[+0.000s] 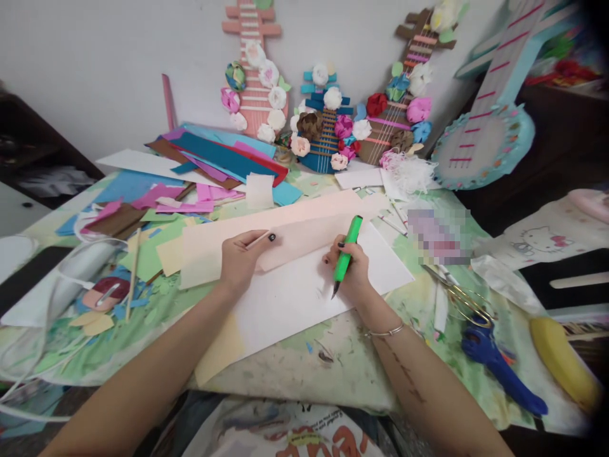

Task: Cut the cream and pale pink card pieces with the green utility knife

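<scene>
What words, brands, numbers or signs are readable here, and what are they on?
No text is clear enough to quote.
Shirt: large orange letters, cut off; small print, too blurred.
Right forearm: line of script, too blurred.
Green tool: no readable lettering.

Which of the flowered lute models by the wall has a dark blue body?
The middle lute, between the pink lute and brown lute; only its body is dark blue.

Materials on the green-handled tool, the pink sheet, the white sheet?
Green-handled tool: likely plastic handle, bright and uniformly colored; dark pointed tip, material unclear.
Pink sheet: seems paper, matte, bending softly where lifted.
White sheet: paper or thin card, flat with straight edges; can't tell which.
</scene>
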`<state>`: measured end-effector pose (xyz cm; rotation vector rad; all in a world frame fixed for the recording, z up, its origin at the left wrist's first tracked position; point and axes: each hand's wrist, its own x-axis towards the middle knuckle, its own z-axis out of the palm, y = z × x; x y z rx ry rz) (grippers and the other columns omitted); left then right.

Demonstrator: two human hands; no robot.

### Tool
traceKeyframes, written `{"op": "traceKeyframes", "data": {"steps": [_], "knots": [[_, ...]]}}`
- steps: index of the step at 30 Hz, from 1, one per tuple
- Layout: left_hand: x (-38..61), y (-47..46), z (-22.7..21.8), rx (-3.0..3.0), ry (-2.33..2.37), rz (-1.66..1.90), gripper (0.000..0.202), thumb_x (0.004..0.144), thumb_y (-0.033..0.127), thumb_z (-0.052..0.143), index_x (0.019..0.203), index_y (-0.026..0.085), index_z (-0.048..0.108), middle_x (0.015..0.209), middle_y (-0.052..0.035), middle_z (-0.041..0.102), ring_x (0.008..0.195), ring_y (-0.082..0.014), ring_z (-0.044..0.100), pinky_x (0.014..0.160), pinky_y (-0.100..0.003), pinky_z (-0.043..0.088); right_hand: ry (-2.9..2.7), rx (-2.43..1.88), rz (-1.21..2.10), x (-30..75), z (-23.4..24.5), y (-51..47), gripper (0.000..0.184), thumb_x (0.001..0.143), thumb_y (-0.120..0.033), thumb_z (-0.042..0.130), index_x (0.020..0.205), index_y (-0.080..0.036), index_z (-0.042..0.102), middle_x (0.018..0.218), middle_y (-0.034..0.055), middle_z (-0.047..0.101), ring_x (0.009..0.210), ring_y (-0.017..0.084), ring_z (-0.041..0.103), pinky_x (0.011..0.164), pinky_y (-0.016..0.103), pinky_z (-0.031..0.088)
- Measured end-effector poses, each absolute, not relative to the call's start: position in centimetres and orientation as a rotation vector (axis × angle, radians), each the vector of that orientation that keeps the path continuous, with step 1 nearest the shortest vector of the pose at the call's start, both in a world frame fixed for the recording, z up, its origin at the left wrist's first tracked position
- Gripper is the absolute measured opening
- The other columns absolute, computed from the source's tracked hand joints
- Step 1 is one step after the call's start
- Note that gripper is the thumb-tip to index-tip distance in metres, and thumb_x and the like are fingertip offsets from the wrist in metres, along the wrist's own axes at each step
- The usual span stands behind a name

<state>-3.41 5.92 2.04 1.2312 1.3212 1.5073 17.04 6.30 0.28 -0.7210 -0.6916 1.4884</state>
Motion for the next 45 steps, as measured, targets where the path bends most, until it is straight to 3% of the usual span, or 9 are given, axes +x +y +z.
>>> {"op": "traceKeyframes", "data": {"steps": [6,10,17,21,24,27,34,45], "knots": [[-3.8,5.5,1.4,1.151,1.310,1.547,0.024,0.067,0.037,0.079,0.080,0.016,0.076,0.079,-0.0056,0.074,0.075,-0.0190,0.067,0.067,-0.027,0.050,-0.732,-0.799,1.387,16.6,-0.4,6.1,0.007,0.062,-0.018,0.064,0.063,-0.018,0.058,0.051,-0.0080,0.042,0.045,0.008,0.039,0.066,0.034,0.057],[-3.8,5.2,1.3,1.142,1.302,1.543,0.022,0.067,0.036,0.079,0.079,0.017,0.077,0.079,-0.0059,0.074,0.076,-0.0196,0.067,0.067,-0.027,0.050,-0.655,-0.942,1.317,16.3,-0.3,6.4,0.008,0.061,-0.017,0.067,0.064,-0.018,0.059,0.061,-0.0051,0.052,0.057,0.010,0.051,0.068,0.031,0.058],[-3.8,5.2,1.0,1.144,1.332,1.570,0.020,0.066,0.036,0.079,0.077,0.019,0.077,0.078,-0.0040,0.074,0.078,-0.0200,0.067,0.068,-0.027,0.050,-0.609,-1.020,1.464,16.0,1.4,7.4,0.013,0.061,-0.022,0.070,0.063,-0.017,0.059,0.053,-0.0036,0.052,0.045,0.009,0.047,0.042,0.023,0.045],[-3.8,5.2,0.7,1.145,1.309,1.566,0.020,0.067,0.036,0.079,0.077,0.019,0.077,0.075,-0.0032,0.073,0.074,-0.0184,0.066,0.065,-0.026,0.049,-0.607,-0.967,1.527,15.3,2.0,8.0,0.013,0.064,-0.027,0.067,0.061,-0.017,0.058,0.048,-0.0046,0.047,0.040,0.007,0.038,0.037,0.022,0.036],[-3.9,5.3,0.6,1.134,1.292,1.570,0.020,0.067,0.036,0.079,0.077,0.018,0.076,0.075,-0.0031,0.073,0.073,-0.0175,0.065,0.064,-0.025,0.048,-0.611,-0.904,1.515,14.5,1.8,8.2,0.011,0.062,-0.024,0.067,0.064,-0.016,0.060,0.057,-0.0031,0.054,0.044,0.007,0.039,0.036,0.021,0.030],[-4.1,5.4,0.4,1.110,1.283,1.567,0.022,0.068,0.036,0.079,0.079,0.017,0.076,0.077,-0.0040,0.073,0.073,-0.0178,0.065,0.065,-0.025,0.049,-0.633,-0.848,1.528,13.8,1.0,8.1,0.010,0.063,-0.023,0.067,0.065,-0.016,0.060,0.057,-0.0036,0.051,0.046,0.007,0.039,0.038,0.020,0.027],[-4.3,5.6,0.3,1.051,1.246,1.554,0.026,0.065,0.037,0.080,0.080,0.016,0.076,0.078,-0.0049,0.073,0.070,-0.0181,0.066,0.061,-0.025,0.049,-0.699,-0.785,1.529,13.5,-0.5,7.7,0.012,0.066,-0.027,0.066,0.064,-0.018,0.057,0.048,-0.0062,0.040,0.044,0.008,0.035,0.042,0.022,0.029],[-4.3,5.5,0.6,1.006,1.193,1.572,0.023,0.065,0.035,0.080,0.079,0.018,0.076,0.076,-0.0035,0.073,0.068,-0.0174,0.066,0.060,-0.025,0.049,-0.727,-0.731,1.537,13.6,-0.2,7.8,0.016,0.066,-0.032,0.065,0.063,-0.017,0.060,0.047,-0.0051,0.043,0.045,0.008,0.039,0.045,0.022,0.033]]}}
